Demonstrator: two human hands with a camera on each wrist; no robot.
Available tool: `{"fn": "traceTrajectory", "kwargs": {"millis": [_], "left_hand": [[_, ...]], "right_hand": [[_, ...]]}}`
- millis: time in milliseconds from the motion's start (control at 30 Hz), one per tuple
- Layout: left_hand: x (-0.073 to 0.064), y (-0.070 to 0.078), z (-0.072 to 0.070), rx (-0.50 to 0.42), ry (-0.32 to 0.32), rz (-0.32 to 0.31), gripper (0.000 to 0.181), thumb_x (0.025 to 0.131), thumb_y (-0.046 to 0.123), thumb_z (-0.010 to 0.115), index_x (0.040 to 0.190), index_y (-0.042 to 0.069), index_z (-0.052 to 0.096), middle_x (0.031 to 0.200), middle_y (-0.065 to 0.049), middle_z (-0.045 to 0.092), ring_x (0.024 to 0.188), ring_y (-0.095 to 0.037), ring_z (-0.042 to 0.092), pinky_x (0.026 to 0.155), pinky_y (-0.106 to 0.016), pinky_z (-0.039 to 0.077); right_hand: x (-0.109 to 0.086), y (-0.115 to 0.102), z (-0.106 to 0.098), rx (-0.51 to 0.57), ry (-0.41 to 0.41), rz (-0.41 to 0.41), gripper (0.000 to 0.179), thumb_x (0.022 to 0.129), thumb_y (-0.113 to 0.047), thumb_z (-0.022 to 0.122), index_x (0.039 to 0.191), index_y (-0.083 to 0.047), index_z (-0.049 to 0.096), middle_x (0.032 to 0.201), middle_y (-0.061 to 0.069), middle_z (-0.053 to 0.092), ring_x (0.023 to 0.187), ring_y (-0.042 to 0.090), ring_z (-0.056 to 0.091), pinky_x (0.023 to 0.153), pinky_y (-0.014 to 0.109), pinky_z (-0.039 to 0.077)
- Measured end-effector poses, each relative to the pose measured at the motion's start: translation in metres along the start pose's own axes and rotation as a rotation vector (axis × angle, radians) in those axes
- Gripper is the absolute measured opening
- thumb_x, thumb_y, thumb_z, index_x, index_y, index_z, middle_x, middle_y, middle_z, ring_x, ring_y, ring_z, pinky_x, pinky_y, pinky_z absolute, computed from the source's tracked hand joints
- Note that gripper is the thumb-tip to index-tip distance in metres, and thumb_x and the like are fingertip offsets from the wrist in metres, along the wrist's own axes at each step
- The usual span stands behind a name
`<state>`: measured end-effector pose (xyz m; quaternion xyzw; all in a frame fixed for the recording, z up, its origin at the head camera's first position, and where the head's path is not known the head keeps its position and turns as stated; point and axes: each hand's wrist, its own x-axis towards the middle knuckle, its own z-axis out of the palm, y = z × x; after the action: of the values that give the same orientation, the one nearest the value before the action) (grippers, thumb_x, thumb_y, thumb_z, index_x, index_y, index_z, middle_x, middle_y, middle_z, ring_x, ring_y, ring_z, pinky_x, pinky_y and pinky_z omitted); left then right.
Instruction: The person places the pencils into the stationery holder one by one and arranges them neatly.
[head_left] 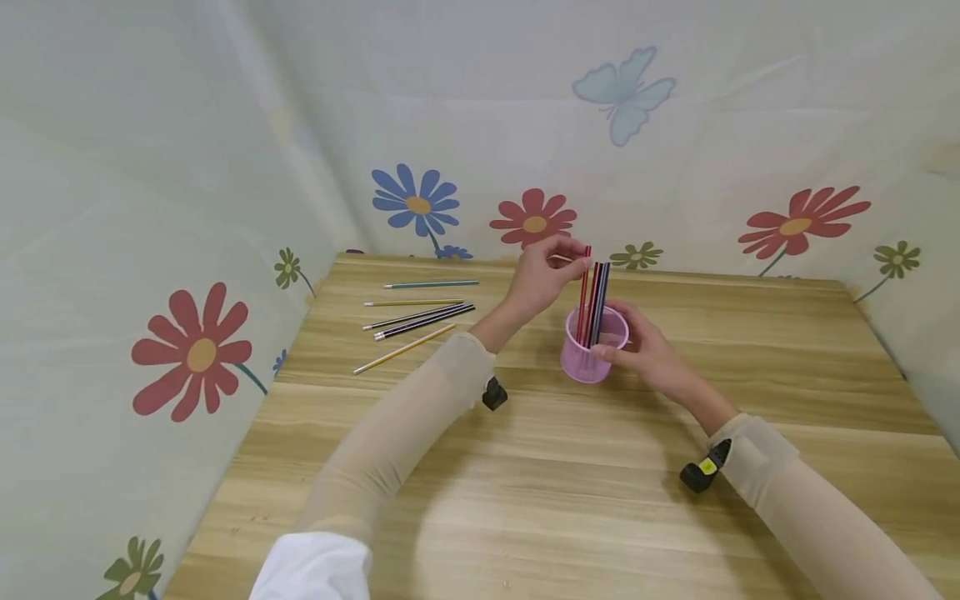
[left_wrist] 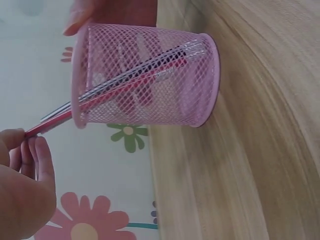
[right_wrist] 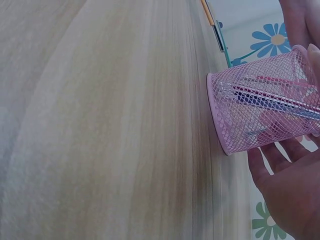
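A pink mesh pencil cup [head_left: 587, 367] stands upright on the wooden table. My right hand [head_left: 647, 357] grips its right side, thumb on the near wall and fingers spread around the back. With thumb and fingertips, my left hand [head_left: 542, 279] pinches the upper end of a red pencil [head_left: 582, 296] over the cup. That pencil's lower end is inside the cup, seen through the mesh in the left wrist view. Several other pencils [head_left: 601, 292], dark blue and dark red, lean together in the cup beside it.
Left of the cup, loose pencils lie on the table [head_left: 510, 492]: a teal pencil [head_left: 431, 284], a yellow-green one [head_left: 412, 302], several black ones [head_left: 427, 322] and an orange-yellow one [head_left: 405, 348]. A flower-printed cloth [head_left: 465, 100] hangs behind the table's far edge.
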<state>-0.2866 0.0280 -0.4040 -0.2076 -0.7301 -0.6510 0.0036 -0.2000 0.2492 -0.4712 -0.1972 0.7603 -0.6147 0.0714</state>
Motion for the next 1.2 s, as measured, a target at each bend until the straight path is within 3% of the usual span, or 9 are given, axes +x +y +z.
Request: {"fn": "traceTrajectory", "kwargs": {"millis": [367,1200], "left_hand": [[-0.001,-0.015,0.003,-0.017,-0.038,0.006,0.022,0.099,0.015,0.077,0.117,0.004,0.071,0.107,-0.007,0.073,0.092,-0.018,0.074,0.087,-0.031,0.062],[0.002,-0.022,0.011,-0.006,-0.051,-0.057,0.020,0.099,0.011,0.078,0.116,0.004,0.070,0.106,-0.008,0.073,0.091,-0.021,0.075,0.084,-0.032,0.063]], "right_hand": [[0.002,-0.002,0.002,0.014,0.002,-0.005,0.075,0.099,-0.004,0.075,0.162,-0.012,0.036,0.154,0.019,0.050,0.137,0.039,0.054,0.104,0.028,0.052],[0.002,0.001,-0.003,-0.013,0.000,0.019,0.076,0.100,-0.010,0.075,0.163,-0.018,0.035,0.158,0.013,0.047,0.141,0.036,0.050,0.105,0.028,0.051]]}}
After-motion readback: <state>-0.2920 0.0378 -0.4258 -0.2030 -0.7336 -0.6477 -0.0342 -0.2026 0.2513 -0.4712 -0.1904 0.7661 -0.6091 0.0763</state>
